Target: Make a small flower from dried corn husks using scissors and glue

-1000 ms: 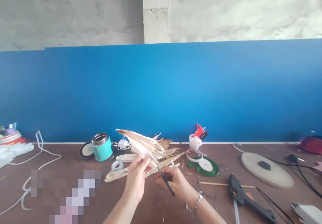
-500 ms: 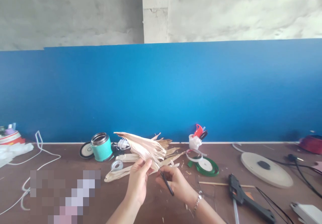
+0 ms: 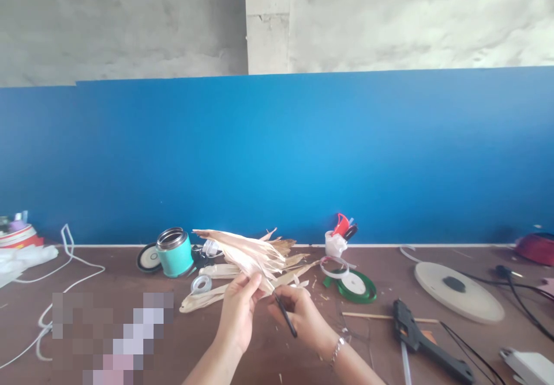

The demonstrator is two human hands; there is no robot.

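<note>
A pale dried corn husk [image 3: 246, 252], frayed into strips along its right side, is pinched between the thumb and fingers of my left hand [image 3: 240, 307]. Its darker tip points to the upper left. My right hand [image 3: 303, 316] is closed round a slim black tool [image 3: 285, 314]; its upper end meets the lower edge of the husk, and I cannot make out its kind. Behind my hands, more dried husks [image 3: 208, 299] lie in a loose pile on the brown table [image 3: 264, 356].
Left of the pile stand a turquoise jar [image 3: 175, 258] and a tape roll [image 3: 201, 284]. To the right are a green ribbon spool [image 3: 355, 286], a small white cup [image 3: 335, 243], a glue gun [image 3: 426, 339] and a round turntable [image 3: 459, 292]. A blue partition [image 3: 277, 154] rises behind.
The husk has tilted slightly, its dark tip shifting a little left and down. Both hands keep nearly the same place and hold.
</note>
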